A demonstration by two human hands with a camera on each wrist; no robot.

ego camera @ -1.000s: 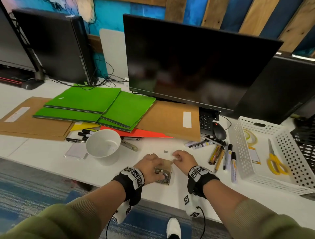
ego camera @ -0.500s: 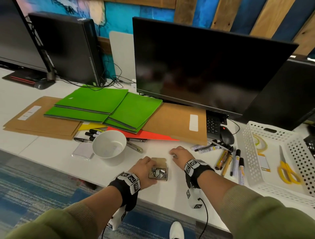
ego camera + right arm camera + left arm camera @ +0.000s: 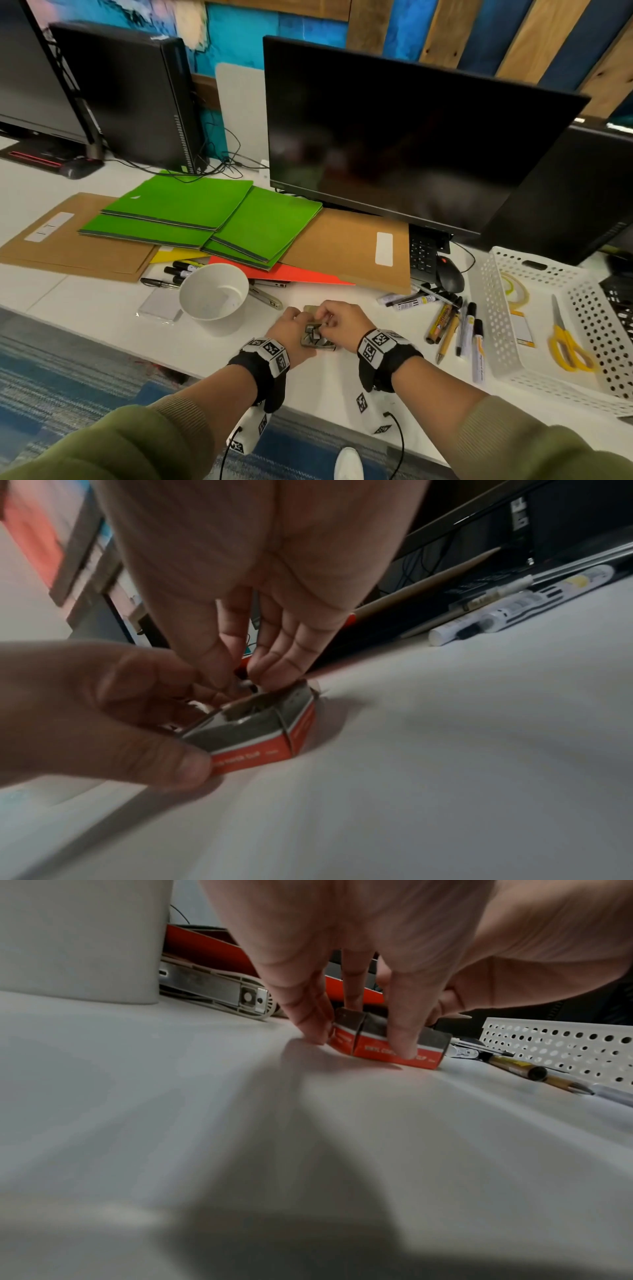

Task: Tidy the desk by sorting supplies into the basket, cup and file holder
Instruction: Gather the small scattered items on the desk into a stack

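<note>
So your left hand (image 3: 291, 337) has the little red clip box (image 3: 387, 1045) pinned on the desk (image 3: 102, 315), fingers curled round its left side and thumb on the near wall. Your right hand (image 3: 342, 325) is over the open top with thumb and fingertips pinched together; it's probably holding a clip, but the right wrist view is too blurry to be sure there's anything in the pinch.

The thing that matters next: the box sits directly between your two hands, close to the desk's front edge, and the white basket (image 3: 493, 342) is off to your right, past the loose markers (image 3: 459, 329). The box's long side runs roughly left to right, same line as the basket. The cup (image 3: 214, 291) is on the other side, just left of your left hand.

So your right hand is the nearer one for carrying it to the basket, I'd say. The lid flap looks open, so keep it level or the clips may spill.
</note>
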